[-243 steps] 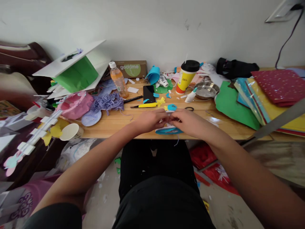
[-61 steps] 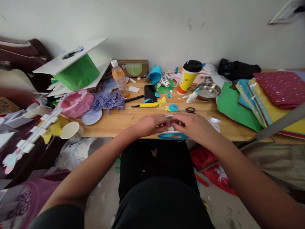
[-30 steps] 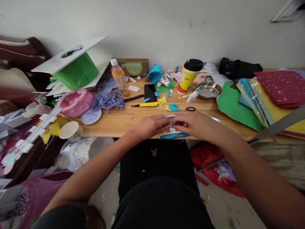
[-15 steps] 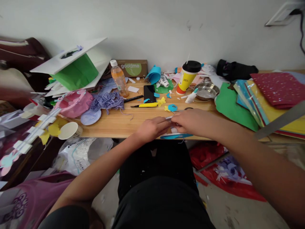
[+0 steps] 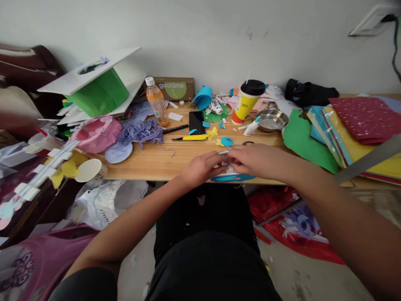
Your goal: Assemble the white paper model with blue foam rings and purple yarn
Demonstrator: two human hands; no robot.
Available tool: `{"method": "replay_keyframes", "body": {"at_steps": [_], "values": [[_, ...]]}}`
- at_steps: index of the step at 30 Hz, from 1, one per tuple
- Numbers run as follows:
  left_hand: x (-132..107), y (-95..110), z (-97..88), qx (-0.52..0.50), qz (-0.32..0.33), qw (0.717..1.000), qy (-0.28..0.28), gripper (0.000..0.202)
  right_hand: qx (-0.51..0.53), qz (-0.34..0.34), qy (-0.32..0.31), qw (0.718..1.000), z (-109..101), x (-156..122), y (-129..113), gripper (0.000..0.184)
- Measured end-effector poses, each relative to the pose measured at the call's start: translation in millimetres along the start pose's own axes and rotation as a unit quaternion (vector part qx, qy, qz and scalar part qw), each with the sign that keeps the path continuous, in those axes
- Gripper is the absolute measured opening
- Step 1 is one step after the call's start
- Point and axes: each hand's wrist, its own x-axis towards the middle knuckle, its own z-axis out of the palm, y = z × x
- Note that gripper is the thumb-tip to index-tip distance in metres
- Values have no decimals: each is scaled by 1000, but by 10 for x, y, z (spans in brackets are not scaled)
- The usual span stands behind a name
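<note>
At the front edge of the wooden table [image 5: 150, 161], my left hand [image 5: 202, 167] and my right hand [image 5: 253, 159] meet fingertip to fingertip. Between them they pinch a small pale paper piece [image 5: 226, 161], mostly hidden by the fingers. Under the hands, a blue oval foam cutout [image 5: 232, 178] overhangs the table's edge. Just beyond the hands sit a blue foam shape [image 5: 227, 141] and black-handled scissors [image 5: 248, 143].
A yellow utility knife [image 5: 193, 137], black phone [image 5: 196, 121], orange drink bottle [image 5: 157, 102], yellow cup with black lid [image 5: 247, 101], metal bowl [image 5: 271, 120] and purple yarn [image 5: 140, 133] clutter the table. Coloured sheets [image 5: 351, 133] are stacked right. A white paper cup [image 5: 89, 170] lies left.
My hands have stayed joined over the blue cutout, shifting slightly; my right hand has slid a little left toward my left hand. The view has wobbled slightly.
</note>
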Motion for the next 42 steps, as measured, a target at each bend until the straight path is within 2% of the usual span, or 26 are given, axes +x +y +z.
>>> {"method": "replay_keyframes", "body": {"at_steps": [3, 7, 18, 25, 31, 37, 42], "values": [[20, -26, 28, -30, 14, 999, 29, 21, -36, -21, -61, 997, -14, 6, -2, 6], [12, -42, 54, -21, 11, 999, 38, 20, -42, -27, -51, 997, -30, 7, 0, 6], [15, -42, 57, -6, 41, 999, 28, 23, -95, -28, -86, 991, -31, 18, -26, 5], [73, 58, 36, -31, -16, 999, 11, 13, -48, -26, -51, 997, -2, 11, -6, 5], [139, 182, -28, -101, -155, 983, -13, 6, -77, -10, -72, 994, -40, 38, -97, 4], [220, 309, -55, -81, -243, 966, -28, 9, -104, -14, -100, 989, -23, 61, -77, 6], [239, 367, -45, -30, -260, 963, -63, 7, -106, -18, -104, 989, 10, 57, -12, 7]]}}
